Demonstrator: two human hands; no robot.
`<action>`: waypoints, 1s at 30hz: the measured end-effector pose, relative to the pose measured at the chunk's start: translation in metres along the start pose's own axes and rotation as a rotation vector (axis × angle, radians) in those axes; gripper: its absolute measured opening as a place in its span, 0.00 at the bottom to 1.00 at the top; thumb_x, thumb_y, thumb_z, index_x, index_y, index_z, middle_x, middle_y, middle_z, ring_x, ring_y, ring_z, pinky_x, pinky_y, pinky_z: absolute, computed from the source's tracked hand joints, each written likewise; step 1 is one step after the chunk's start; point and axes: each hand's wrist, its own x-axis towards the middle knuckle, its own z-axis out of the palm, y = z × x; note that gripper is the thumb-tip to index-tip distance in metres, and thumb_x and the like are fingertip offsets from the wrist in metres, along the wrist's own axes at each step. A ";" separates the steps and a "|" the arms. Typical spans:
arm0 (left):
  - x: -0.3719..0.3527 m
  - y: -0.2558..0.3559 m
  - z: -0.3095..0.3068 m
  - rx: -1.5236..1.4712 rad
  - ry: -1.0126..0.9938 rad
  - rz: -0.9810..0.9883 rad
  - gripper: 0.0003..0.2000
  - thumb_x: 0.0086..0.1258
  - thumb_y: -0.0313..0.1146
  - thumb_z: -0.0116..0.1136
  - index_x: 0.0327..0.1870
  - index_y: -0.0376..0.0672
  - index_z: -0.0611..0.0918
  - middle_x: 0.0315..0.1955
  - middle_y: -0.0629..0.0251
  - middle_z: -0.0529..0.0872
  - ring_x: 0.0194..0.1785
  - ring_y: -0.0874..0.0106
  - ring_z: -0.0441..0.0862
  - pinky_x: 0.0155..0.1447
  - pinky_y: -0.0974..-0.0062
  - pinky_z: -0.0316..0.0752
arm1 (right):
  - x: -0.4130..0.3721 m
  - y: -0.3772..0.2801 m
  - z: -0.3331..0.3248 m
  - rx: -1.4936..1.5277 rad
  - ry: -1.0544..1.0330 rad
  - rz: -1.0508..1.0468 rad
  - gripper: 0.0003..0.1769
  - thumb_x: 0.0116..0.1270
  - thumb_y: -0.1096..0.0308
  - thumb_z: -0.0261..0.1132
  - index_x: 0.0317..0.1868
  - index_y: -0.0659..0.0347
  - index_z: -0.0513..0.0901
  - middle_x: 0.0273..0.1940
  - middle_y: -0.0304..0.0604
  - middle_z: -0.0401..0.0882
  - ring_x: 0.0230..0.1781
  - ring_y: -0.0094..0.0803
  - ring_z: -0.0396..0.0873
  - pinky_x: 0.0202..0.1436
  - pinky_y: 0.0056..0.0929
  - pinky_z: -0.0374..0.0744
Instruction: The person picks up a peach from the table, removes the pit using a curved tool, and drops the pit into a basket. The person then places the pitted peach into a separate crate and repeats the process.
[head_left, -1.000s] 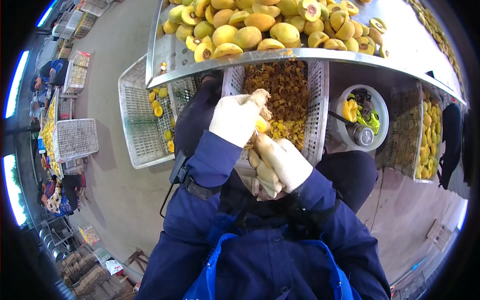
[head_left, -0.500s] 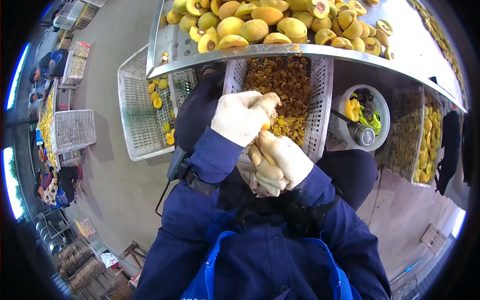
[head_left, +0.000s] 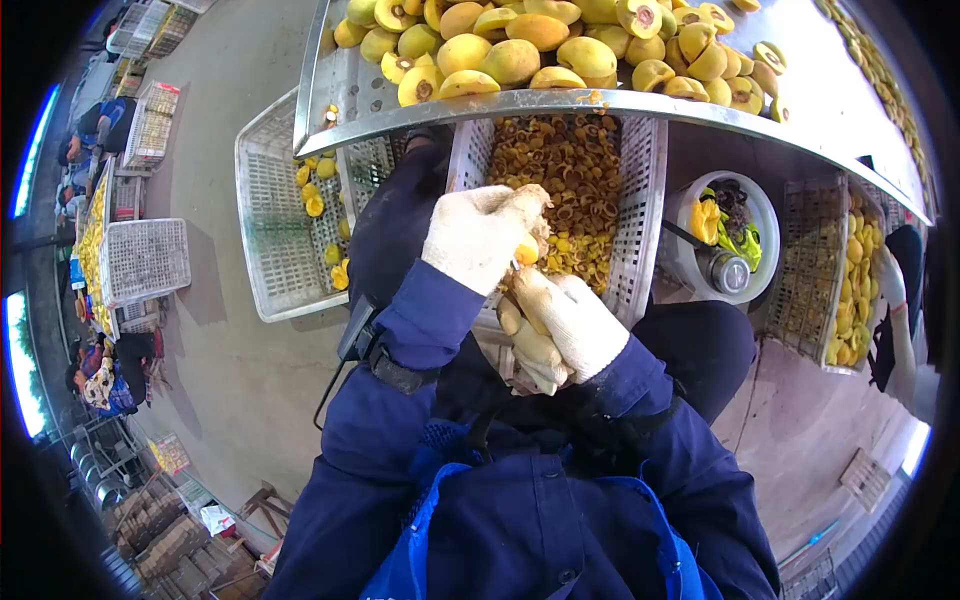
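Gloved hands at work above a crate, with likely faults noted from near to far. The right hand (head_left: 575,330) is closed, its fingers curled and pressed together; what it may hold is hidden. Just beyond it, the left hand (head_left: 468,240) pinches a yellow fruit piece (head_left: 527,251), which lies between the two hands. The piece's wet-looking flesh could make it slip if the pinch loosens, while too hard a squeeze could bruise it. The hands are so close (the gloves nearly meet) that a slight misjudgement could catch a fingertip. Below and beyond is the crate (head_left: 637,220) of brown and yellow scraps, where a dropped piece could be lost among similar bits. Farther out, cut fruit (head_left: 511,62) is heaped near the front lip of the metal tray (head_left: 420,122); a knock there could roll some over the edge.
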 end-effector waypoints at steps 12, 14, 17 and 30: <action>-0.003 -0.005 0.014 -0.278 0.003 -0.001 0.18 0.83 0.43 0.62 0.49 0.31 0.85 0.32 0.52 0.90 0.29 0.65 0.88 0.33 0.69 0.84 | -0.005 0.001 0.000 0.348 -0.179 0.026 0.29 0.90 0.47 0.46 0.37 0.60 0.78 0.13 0.33 0.69 0.07 0.24 0.64 0.12 0.26 0.65; 0.004 -0.015 0.013 -0.437 -0.001 -0.019 0.18 0.83 0.44 0.59 0.47 0.32 0.82 0.31 0.48 0.89 0.29 0.60 0.88 0.33 0.65 0.86 | -0.004 0.002 0.008 -0.077 0.028 -0.072 0.30 0.90 0.47 0.45 0.37 0.61 0.78 0.14 0.34 0.69 0.08 0.24 0.64 0.12 0.26 0.65; 0.006 -0.015 0.009 -0.536 -0.015 -0.089 0.18 0.83 0.43 0.61 0.46 0.31 0.85 0.33 0.50 0.90 0.28 0.59 0.89 0.32 0.64 0.87 | 0.000 0.010 0.017 -0.231 0.212 -0.157 0.31 0.90 0.47 0.43 0.37 0.62 0.79 0.14 0.35 0.69 0.08 0.25 0.66 0.13 0.27 0.65; -0.003 -0.020 0.013 -0.516 0.032 -0.021 0.29 0.85 0.60 0.48 0.44 0.37 0.84 0.37 0.49 0.91 0.32 0.56 0.90 0.36 0.60 0.89 | 0.002 0.011 -0.001 0.435 -0.204 0.051 0.31 0.89 0.41 0.46 0.38 0.59 0.76 0.12 0.35 0.65 0.06 0.28 0.62 0.12 0.32 0.67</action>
